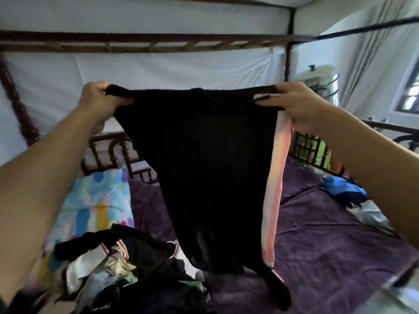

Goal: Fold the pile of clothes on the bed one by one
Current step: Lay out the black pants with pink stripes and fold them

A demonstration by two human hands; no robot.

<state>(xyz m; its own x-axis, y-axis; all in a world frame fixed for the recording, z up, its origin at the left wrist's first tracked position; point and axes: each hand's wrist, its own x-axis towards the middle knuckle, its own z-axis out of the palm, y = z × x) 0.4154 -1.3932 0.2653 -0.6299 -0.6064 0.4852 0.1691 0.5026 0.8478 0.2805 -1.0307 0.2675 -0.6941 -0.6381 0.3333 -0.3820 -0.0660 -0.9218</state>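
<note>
A black garment [210,173] with a pink-and-white strip down its right edge hangs in the air above the bed [317,234]. My left hand [103,103] grips its top left corner. At the top right corner, my right hand [297,105] pinches the fabric with curled fingers. The cloth is stretched between both hands and its lower end dangles just above the pile of clothes [127,275], a heap of black, white and patterned pieces at the lower left of the bed.
A purple blanket covers the bed. A colourful pillow [95,200] lies at the left by the dark wooden headboard [106,152]. A blue cloth [342,189] sits at the right edge. White canopy sheets hang behind; a window is at the far right.
</note>
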